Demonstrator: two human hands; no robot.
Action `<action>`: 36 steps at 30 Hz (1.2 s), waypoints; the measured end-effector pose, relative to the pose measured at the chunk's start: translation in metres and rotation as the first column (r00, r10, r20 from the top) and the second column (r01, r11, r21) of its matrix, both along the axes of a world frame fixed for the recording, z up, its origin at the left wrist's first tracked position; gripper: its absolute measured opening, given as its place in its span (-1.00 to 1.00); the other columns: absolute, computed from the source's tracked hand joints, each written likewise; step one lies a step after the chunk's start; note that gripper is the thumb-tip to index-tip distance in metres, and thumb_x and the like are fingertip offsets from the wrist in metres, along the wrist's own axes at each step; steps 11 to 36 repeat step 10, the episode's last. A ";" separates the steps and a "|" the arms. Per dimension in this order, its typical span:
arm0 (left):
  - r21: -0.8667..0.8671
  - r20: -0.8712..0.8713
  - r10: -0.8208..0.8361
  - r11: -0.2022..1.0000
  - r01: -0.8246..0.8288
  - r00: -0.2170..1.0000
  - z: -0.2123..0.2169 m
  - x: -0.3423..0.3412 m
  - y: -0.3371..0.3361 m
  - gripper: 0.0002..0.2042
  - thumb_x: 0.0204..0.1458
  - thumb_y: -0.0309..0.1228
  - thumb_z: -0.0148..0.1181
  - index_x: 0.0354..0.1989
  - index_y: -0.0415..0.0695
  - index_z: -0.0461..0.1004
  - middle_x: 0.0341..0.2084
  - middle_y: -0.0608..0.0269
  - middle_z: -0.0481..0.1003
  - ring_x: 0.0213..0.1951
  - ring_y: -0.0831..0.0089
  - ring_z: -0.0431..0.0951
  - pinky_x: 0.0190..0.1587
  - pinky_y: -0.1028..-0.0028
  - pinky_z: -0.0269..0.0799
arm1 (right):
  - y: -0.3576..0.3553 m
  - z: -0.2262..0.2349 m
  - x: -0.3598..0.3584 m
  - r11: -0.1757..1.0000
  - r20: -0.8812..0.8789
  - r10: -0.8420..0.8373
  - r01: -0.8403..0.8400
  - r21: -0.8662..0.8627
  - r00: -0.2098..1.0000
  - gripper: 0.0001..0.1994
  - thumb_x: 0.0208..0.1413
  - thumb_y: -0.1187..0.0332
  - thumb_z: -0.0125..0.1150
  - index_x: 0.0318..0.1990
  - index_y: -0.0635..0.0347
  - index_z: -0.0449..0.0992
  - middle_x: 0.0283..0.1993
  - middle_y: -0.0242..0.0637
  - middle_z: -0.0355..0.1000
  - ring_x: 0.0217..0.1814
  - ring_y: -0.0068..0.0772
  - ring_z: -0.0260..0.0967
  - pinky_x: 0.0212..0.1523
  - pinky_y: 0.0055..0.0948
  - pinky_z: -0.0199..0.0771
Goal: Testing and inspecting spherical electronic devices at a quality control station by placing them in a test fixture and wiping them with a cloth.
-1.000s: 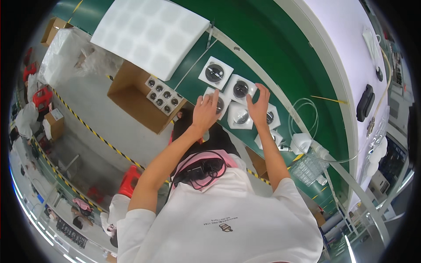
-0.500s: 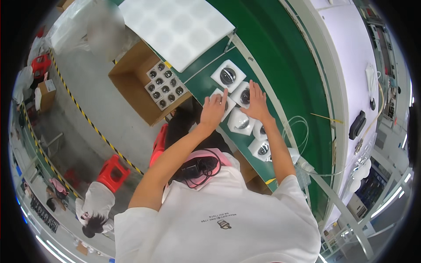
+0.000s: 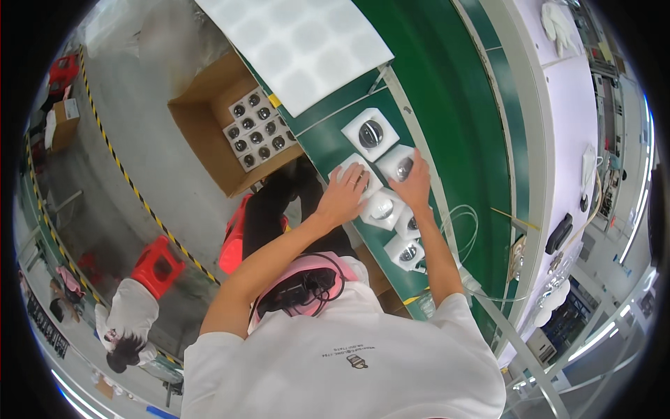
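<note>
Several white square blocks, each with a dark glossy dome, stand on the green bench to my front right. My left hand [image 3: 342, 194] lies over a white dome block [image 3: 371, 183], its fingers bent across the top and partly hiding the dome. Just to the right, my right hand [image 3: 413, 186] has its fingers and thumb curled about another white dome block [image 3: 393, 159]. Beyond both hands sits a separate dome block [image 3: 370, 133], its dome facing up. Nearer to me, more blocks [image 3: 382, 209] stand close together beside my right forearm.
At the left of the bench is an open cardboard box [image 3: 202, 133] holding rows of dome blocks. A white dimpled foam sheet [image 3: 307, 49] covers the bench's far end. Clear tubing [image 3: 460, 222] loops right of my arm. Red stools [image 3: 157, 265] and another person [image 3: 129, 321] are at left.
My right hand's outstretched fingers have bent round its block. My left hand's raised forefinger has come down onto its block. The whole view has shifted slightly.
</note>
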State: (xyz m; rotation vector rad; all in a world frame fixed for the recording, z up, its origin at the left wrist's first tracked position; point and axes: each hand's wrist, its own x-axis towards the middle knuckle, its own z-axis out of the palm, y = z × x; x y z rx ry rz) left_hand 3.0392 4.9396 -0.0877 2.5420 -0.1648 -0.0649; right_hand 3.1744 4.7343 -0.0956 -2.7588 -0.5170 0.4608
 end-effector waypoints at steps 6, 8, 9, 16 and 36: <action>0.124 -0.161 0.096 0.989 -0.076 0.982 -0.008 -0.005 -0.008 -0.20 -0.09 -0.06 0.38 0.34 -0.11 0.25 0.39 -0.11 0.09 0.43 -0.11 0.05 0.33 -0.14 0.09 | -0.021 0.008 0.002 0.979 0.110 -0.184 0.172 0.105 0.977 0.08 -0.28 0.23 0.58 0.42 0.29 0.02 0.19 0.18 0.24 0.25 0.23 0.21 0.23 0.00 0.28; 0.130 -0.200 0.139 0.985 -0.114 0.970 -0.013 -0.010 -0.006 -0.17 -0.13 -0.06 0.42 0.35 -0.06 0.25 0.40 -0.10 0.07 0.44 -0.12 0.02 0.33 -0.18 0.08 | -0.022 0.009 -0.002 0.972 0.098 -0.197 0.181 0.150 0.975 0.08 -0.26 0.25 0.57 0.43 0.29 0.01 0.22 0.17 0.23 0.27 0.22 0.20 0.27 -0.01 0.25; 0.107 -0.260 0.102 0.991 -0.077 0.960 -0.017 -0.009 -0.003 -0.14 -0.17 -0.07 0.45 0.37 -0.03 0.24 0.46 -0.02 -0.01 0.45 -0.10 -0.01 0.32 -0.21 0.07 | -0.021 0.010 -0.003 0.961 0.107 -0.223 0.199 0.194 0.969 0.07 -0.24 0.27 0.56 0.44 0.29 -0.01 0.25 0.15 0.22 0.30 0.20 0.19 0.31 -0.02 0.22; 0.057 -0.332 0.054 0.998 -0.037 0.942 -0.020 -0.007 -0.001 -0.10 -0.22 -0.07 0.47 0.38 0.00 0.23 0.51 0.06 -0.09 0.46 -0.09 -0.03 0.32 -0.25 0.06 | -0.020 0.011 -0.003 0.943 0.116 -0.264 0.230 0.241 0.958 0.07 -0.22 0.30 0.55 0.45 0.30 -0.02 0.27 0.13 0.21 0.32 0.19 0.18 0.35 -0.03 0.19; 0.057 -0.332 0.054 0.998 -0.037 0.942 -0.020 -0.007 -0.001 -0.10 -0.22 -0.07 0.47 0.38 0.00 0.23 0.51 0.06 -0.09 0.46 -0.09 -0.03 0.32 -0.25 0.06 | -0.020 0.011 -0.003 0.943 0.116 -0.264 0.230 0.241 0.958 0.07 -0.22 0.30 0.55 0.45 0.30 -0.02 0.27 0.13 0.21 0.32 0.19 0.18 0.35 -0.03 0.19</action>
